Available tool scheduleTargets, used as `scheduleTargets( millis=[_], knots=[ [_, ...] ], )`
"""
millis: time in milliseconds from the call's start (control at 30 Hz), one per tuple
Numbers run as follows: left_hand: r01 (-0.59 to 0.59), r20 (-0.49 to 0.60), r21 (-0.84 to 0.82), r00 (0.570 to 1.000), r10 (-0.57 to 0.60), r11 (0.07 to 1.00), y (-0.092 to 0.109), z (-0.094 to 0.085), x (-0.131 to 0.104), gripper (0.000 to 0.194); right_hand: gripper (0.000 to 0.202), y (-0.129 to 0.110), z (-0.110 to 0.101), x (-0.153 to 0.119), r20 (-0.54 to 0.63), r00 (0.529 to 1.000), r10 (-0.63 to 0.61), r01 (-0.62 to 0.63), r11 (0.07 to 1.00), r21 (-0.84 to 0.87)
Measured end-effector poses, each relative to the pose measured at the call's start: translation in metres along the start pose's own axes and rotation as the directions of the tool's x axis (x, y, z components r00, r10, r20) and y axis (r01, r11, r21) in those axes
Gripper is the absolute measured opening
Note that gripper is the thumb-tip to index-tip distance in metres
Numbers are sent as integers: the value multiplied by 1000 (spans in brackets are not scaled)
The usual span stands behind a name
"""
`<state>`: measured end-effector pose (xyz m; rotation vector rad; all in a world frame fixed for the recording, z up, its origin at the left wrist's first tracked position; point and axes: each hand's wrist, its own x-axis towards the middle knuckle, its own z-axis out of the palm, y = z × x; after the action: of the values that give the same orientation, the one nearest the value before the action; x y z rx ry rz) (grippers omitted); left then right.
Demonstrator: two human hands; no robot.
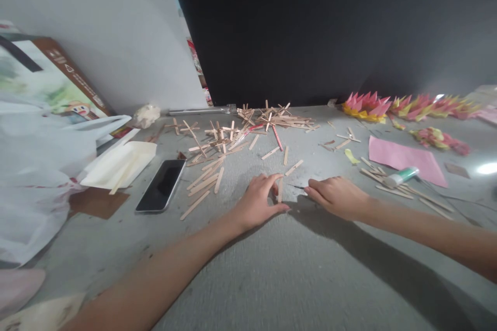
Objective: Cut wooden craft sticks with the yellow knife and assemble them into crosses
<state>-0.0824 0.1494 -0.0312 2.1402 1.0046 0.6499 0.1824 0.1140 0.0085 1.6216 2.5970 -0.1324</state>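
Observation:
On the grey surface, my left hand point(259, 200) grips a short wooden stick point(280, 191) upright in the view, thumb at its near end and index finger at its far end. My right hand point(336, 196) is closed around a thin dark pointed tool point(298, 186), whose tip points left toward the stick without touching it. Another wooden stick point(294, 167) lies just beyond the hands. Several loose sticks point(204, 184) lie to the left of my left hand, and a pile of crossed sticks point(272, 119) sits farther back.
A phone point(161, 186), a pale tray point(130, 163) and a white plastic bag point(34, 176) are on the left. To the right lie pink paper point(406, 158), a white-green tube point(403, 177) and more sticks. Pink-yellow paper flowers point(367, 107) line the back by a dark panel point(330, 26).

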Motion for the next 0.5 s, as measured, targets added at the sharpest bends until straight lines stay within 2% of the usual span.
scheduleTargets(
  millis=[133, 233, 300, 400, 500],
  knots=[
    [84, 72, -245, 995, -68, 966, -2, 1, -1, 71, 46, 2, 0, 1, -69, 997, 36, -28, 994, 106],
    [124, 6, -483, 990, -138, 867, 1, 1, 2, 81, 40, 5, 6, 7, -177, 982, 63, -19, 970, 243],
    [120, -49, -637, 979, -196, 761, 6, -1, 6, 94, 39, 6, 13, 17, -266, 963, 35, 46, 954, 295],
    [67, -117, -744, 967, -227, 665, 20, -2, 11, 103, 38, 6, 24, 39, -447, 891, -78, 231, 926, 298],
    [54, -99, -771, 974, -203, 634, 30, 1, 18, 94, 36, 7, 34, 61, -565, 812, -146, 361, 886, 290]
  ],
)
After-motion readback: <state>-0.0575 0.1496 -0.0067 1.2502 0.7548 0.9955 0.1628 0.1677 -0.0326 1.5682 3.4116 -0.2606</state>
